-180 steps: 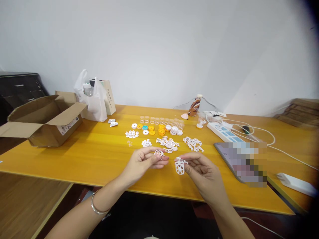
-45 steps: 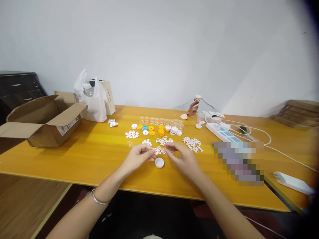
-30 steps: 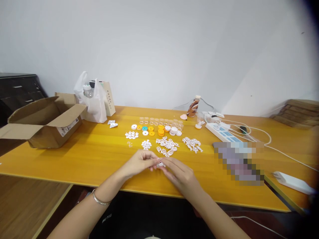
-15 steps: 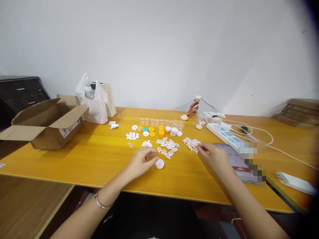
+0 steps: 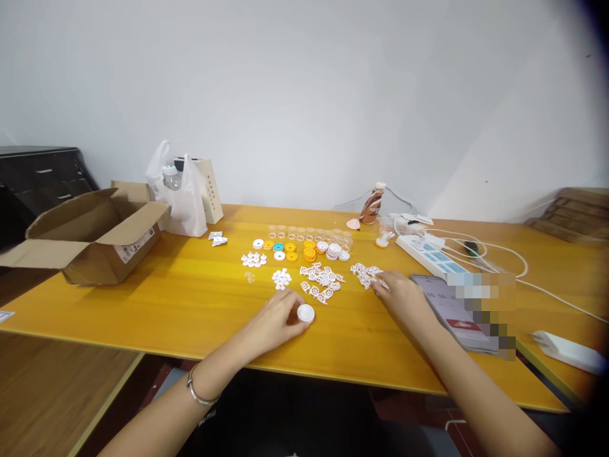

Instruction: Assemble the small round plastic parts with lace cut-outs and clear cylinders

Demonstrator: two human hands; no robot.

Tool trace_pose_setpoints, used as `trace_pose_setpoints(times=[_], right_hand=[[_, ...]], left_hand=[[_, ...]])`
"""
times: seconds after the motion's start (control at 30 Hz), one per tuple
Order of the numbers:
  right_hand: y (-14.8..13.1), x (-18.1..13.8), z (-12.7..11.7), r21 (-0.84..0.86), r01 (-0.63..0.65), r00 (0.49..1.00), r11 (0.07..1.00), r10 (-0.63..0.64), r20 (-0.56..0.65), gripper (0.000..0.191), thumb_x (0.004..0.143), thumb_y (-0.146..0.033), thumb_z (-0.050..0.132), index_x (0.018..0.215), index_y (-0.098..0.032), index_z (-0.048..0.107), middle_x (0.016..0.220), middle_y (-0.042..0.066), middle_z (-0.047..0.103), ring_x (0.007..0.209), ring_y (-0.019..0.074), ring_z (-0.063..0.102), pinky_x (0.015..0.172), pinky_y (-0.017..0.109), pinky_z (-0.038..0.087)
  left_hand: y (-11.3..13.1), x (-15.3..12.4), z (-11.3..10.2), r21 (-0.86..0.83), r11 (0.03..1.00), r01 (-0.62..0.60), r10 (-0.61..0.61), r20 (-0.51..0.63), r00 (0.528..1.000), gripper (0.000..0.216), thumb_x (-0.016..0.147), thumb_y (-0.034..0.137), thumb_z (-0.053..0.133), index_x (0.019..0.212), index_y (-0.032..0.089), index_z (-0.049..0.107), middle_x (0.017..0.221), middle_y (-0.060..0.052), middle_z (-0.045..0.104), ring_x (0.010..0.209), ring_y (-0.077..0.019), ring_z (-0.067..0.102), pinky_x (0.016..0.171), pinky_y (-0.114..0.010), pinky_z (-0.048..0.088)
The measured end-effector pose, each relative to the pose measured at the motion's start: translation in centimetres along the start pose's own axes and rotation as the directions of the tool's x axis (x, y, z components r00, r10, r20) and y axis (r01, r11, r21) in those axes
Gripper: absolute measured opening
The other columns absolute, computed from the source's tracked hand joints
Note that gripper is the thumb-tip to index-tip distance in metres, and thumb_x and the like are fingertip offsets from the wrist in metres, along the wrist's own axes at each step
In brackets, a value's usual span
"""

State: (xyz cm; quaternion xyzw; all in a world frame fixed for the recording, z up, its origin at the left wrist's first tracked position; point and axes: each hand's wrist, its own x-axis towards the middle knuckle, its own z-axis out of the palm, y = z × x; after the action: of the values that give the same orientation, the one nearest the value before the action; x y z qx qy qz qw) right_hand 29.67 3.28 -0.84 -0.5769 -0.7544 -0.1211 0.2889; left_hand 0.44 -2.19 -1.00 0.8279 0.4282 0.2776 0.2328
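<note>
My left hand (image 5: pixel 276 320) has its thumb and fingers closed around the side of a white round lid (image 5: pixel 306 313), which sits on the table near the front edge. At the right, the fingertips of my right hand (image 5: pixel 399 295) pinch a small white plastic piece (image 5: pixel 382 284) beside a pile of white plastic pieces (image 5: pixel 364 274). Between the hands lies a heap of white wheel-shaped pieces (image 5: pixel 321 279). Small white round pieces (image 5: pixel 281 278) are gathered just beyond my left hand.
Yellow, white and teal discs (image 5: pixel 290 248) stand in rows, with clear cups (image 5: pixel 309 233) behind. A phone (image 5: pixel 440 304) and a power strip (image 5: pixel 423 254) lie right. An open cardboard box (image 5: pixel 128 254), plastic bag (image 5: pixel 183 203) and drink bottle (image 5: pixel 372 204) also stand on the table.
My left hand has moved slightly right and down and closed on the white lid. My right hand has reached into the edge of the right pile and pinched a white piece.
</note>
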Motion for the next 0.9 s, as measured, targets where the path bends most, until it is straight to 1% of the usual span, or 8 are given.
trace_pose_setpoints(times=[0.1, 0.17, 0.23, 0.33, 0.47, 0.6, 0.73, 0.9], right_hand=[[-3.0, -0.5, -0.6, 0.126, 0.055, 0.998, 0.991, -0.057, 0.014, 0.011, 0.083, -0.029, 0.053, 0.085, -0.021, 0.06, 0.089, 0.008, 0.067, 0.08, 0.0209, 0.064, 0.067, 0.03, 0.048], [-5.9, -1.1, -0.8, 0.324, 0.107, 0.985, 0.94, -0.144, 0.093, 0.016, 0.079, -0.034, 0.06, 0.089, -0.021, 0.061, 0.087, 0.005, 0.067, 0.078, 0.0185, 0.063, 0.07, 0.028, 0.05], [-8.6, -1.7, -0.6, 0.494, 0.098, 0.957, 0.864, -0.218, 0.192, 0.028, 0.071, -0.038, 0.068, 0.091, -0.02, 0.061, 0.088, 0.004, 0.067, 0.078, 0.0182, 0.062, 0.069, 0.029, 0.05], [-11.2, -2.2, 0.1, 0.584, 0.039, 0.914, 0.811, -0.265, 0.307, 0.03, 0.063, -0.035, 0.075, 0.087, -0.021, 0.062, 0.082, 0.002, 0.066, 0.075, 0.0179, 0.061, 0.067, 0.029, 0.049], [-11.5, -1.9, 0.7, 0.654, -0.024, 0.883, 0.757, -0.291, 0.369, 0.021, 0.066, -0.027, 0.073, 0.085, -0.021, 0.063, 0.079, 0.001, 0.065, 0.072, 0.0166, 0.059, 0.067, 0.029, 0.048], [-11.1, -1.5, 0.3, 0.683, -0.005, 0.865, 0.73, -0.34, 0.37, 0.018, 0.069, -0.023, 0.069, 0.087, -0.02, 0.064, 0.081, 0.001, 0.065, 0.073, 0.0158, 0.059, 0.069, 0.028, 0.048], [-11.3, -1.3, -0.2, 0.682, 0.059, 0.913, 0.729, -0.315, 0.258, 0.018, 0.068, -0.016, 0.065, 0.086, -0.02, 0.063, 0.079, 0.001, 0.065, 0.072, 0.0148, 0.058, 0.068, 0.027, 0.048], [-9.1, 0.5, -0.3, 0.683, 0.013, 0.984, 0.731, -0.133, 0.123, 0.025, 0.073, -0.023, 0.061, 0.097, -0.017, 0.062, 0.091, 0.005, 0.067, 0.077, 0.0158, 0.062, 0.073, 0.03, 0.051]], left_hand=[[0.0, 0.1, 0.4, -0.019, 1.0, -0.012, 0.012, 0.003, 1.0, 0.018, 0.079, 0.027, 0.057, 0.095, 0.019, 0.052, 0.089, -0.004, 0.057, 0.08, -0.0182, 0.053, 0.073, -0.03, 0.043], [0.1, 0.2, 0.6, -0.034, 0.999, -0.021, 0.021, 0.001, 1.0, 0.017, 0.079, 0.025, 0.056, 0.094, 0.019, 0.052, 0.088, -0.004, 0.058, 0.077, -0.0176, 0.055, 0.071, -0.03, 0.044], [0.2, 0.2, 0.7, -0.056, 0.998, -0.028, 0.029, 0.006, 1.0, 0.02, 0.077, 0.025, 0.059, 0.095, 0.019, 0.052, 0.09, -0.004, 0.059, 0.079, -0.0182, 0.056, 0.071, -0.03, 0.044], [0.4, 0.1, 0.4, -0.121, 0.991, -0.053, 0.057, 0.035, 0.998, 0.031, 0.075, 0.028, 0.064, 0.101, 0.02, 0.05, 0.096, -0.005, 0.06, 0.084, -0.0192, 0.057, 0.074, -0.03, 0.045], [0.4, 0.1, -0.1, -0.158, 0.984, -0.087, 0.099, 0.064, 0.993, 0.03, 0.076, 0.024, 0.063, 0.102, 0.021, 0.048, 0.096, -0.004, 0.06, 0.083, -0.018, 0.057, 0.073, -0.029, 0.046], [0.3, 0.2, -0.2, -0.152, 0.982, -0.114, 0.125, 0.063, 0.99, 0.028, 0.074, 0.019, 0.061, 0.098, 0.02, 0.047, 0.091, -0.003, 0.059, 0.081, -0.0168, 0.057, 0.073, -0.027, 0.046], [0.1, 0.2, -0.3, -0.137, 0.985, -0.103, 0.112, 0.058, 0.992, 0.029, 0.073, 0.019, 0.061, 0.097, 0.02, 0.045, 0.089, -0.002, 0.059, 0.078, -0.0164, 0.058, 0.071, -0.027, 0.046], [-0.4, 0.1, 0.0, -0.099, 0.99, -0.097, 0.102, 0.04, 0.994, 0.031, 0.071, 0.017, 0.061, 0.098, 0.02, 0.047, 0.091, -0.004, 0.06, 0.083, -0.018, 0.058, 0.076, -0.029, 0.046]])
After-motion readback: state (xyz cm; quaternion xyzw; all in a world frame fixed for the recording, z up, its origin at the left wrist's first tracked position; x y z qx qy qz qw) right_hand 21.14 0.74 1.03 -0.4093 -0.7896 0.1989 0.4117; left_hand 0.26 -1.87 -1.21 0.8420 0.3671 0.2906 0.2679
